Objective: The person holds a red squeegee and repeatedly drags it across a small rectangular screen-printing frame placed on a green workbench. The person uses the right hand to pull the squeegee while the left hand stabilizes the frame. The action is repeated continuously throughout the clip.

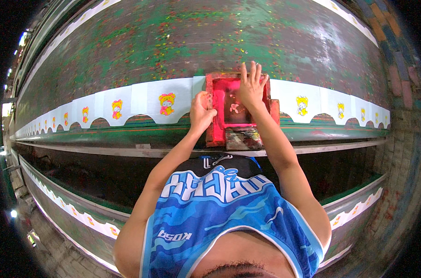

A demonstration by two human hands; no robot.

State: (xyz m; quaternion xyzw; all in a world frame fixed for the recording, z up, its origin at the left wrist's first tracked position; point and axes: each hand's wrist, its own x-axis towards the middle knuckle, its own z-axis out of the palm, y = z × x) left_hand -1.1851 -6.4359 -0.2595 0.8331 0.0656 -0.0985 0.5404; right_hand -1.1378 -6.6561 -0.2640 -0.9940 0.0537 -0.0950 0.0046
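A small wooden screen-printing frame point(275, 111), stained red, lies on the long table in front of me. Its mesh point(228, 97) shows a little figure in the middle, with thick pink-red ink along the left side and near edge. My left hand point(203, 111) is closed on the frame's left side, the thumb over the rim. Toward the far right corner, my right hand point(252, 87) rests on the frame with its fingers stretched out and apart. Under the frame runs a row of white cut pieces with scalloped near edges, including one printed with a yellow-and-pink cartoon bear point(167, 104).
A printed white piece point(302, 105) lies right of the frame, with more beyond it. The green table top point(182, 41) is speckled with paint. Another table with a printed strip point(87, 221) stands behind me, across a dark gap. A brick floor point(407, 139) borders the right end.
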